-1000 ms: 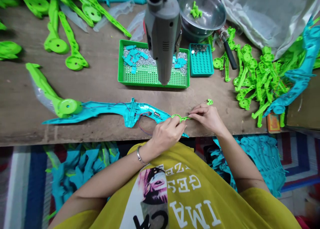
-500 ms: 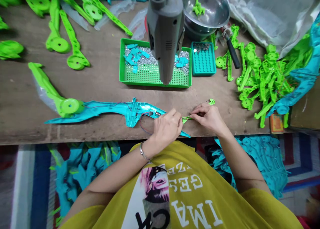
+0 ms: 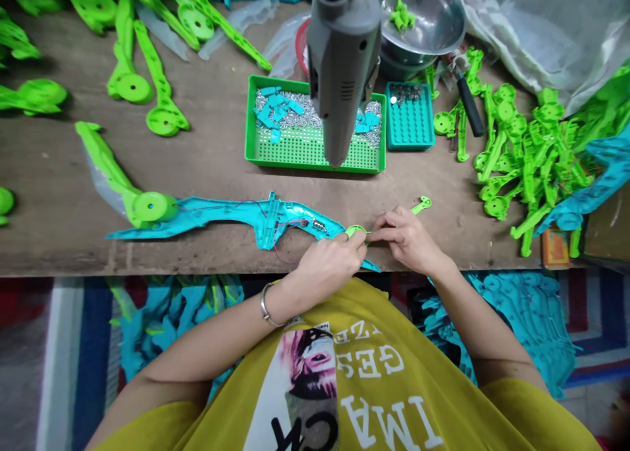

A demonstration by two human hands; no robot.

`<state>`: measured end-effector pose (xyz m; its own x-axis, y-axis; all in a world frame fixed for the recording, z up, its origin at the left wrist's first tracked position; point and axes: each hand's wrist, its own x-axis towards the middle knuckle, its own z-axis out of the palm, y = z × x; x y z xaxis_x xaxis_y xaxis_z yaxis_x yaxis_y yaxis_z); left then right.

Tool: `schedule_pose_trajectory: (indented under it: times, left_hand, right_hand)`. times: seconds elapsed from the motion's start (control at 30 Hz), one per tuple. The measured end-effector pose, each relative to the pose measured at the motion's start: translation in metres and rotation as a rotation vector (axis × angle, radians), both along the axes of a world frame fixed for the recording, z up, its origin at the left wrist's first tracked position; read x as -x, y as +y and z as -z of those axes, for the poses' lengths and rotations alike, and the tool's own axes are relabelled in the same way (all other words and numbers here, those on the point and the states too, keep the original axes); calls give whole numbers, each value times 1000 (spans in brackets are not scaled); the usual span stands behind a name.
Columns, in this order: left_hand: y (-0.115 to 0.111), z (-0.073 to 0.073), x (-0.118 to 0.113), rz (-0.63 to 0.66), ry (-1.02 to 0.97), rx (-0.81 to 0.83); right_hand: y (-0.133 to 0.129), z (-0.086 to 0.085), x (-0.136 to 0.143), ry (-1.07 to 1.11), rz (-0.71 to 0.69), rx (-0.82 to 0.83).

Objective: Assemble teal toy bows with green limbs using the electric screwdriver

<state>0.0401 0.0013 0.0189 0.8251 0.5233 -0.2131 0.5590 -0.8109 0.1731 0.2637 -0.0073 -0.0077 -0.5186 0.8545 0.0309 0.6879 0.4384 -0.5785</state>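
A long blue plastic shell (image 3: 221, 213) lies along the table's near edge, with thin wires and a small spring on it. A green arm piece (image 3: 153, 207) with a round hub rests on its left end. At the shell's right end my left hand (image 3: 332, 260) pinches a green part (image 3: 355, 230) with a rounded top. My right hand (image 3: 406, 241) meets it from the right, fingers pressed together on the same green part, partly hidden. Beyond the right knuckles a green stick end (image 3: 422, 205) shows.
A grey electric screwdriver (image 3: 343, 77) hangs over a green basket (image 3: 315, 165) of screws and blue pieces. Right of it are a teal tray (image 3: 411, 142), a metal bowl (image 3: 443, 18) and a heap of green parts (image 3: 522, 155). More green pieces (image 3: 130, 86) lie back left.
The green part between my hands now shows a rounded top near my left fingers. More of the green stick beyond my right hand shows. The whole view has shifted slightly.
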Motion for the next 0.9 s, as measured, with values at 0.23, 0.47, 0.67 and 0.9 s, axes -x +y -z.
schedule_pose_trajectory:
  times: [0.23, 0.47, 0.67, 0.9]
  left_hand:
    - [0, 22, 24, -240, -178, -38]
    - [15, 3, 18, -413, -76, 119]
    - [19, 3, 18, -438, -47, 149]
    - [12, 3, 15, -419, -28, 121]
  right_hand:
    - [-2, -4, 2, -109, -61, -30]
    - [-1, -6, 5, -115, -54, -2]
    - [1, -7, 6, -128, -43, 19]
    - [-3, -19, 24, -25, 25, -24]
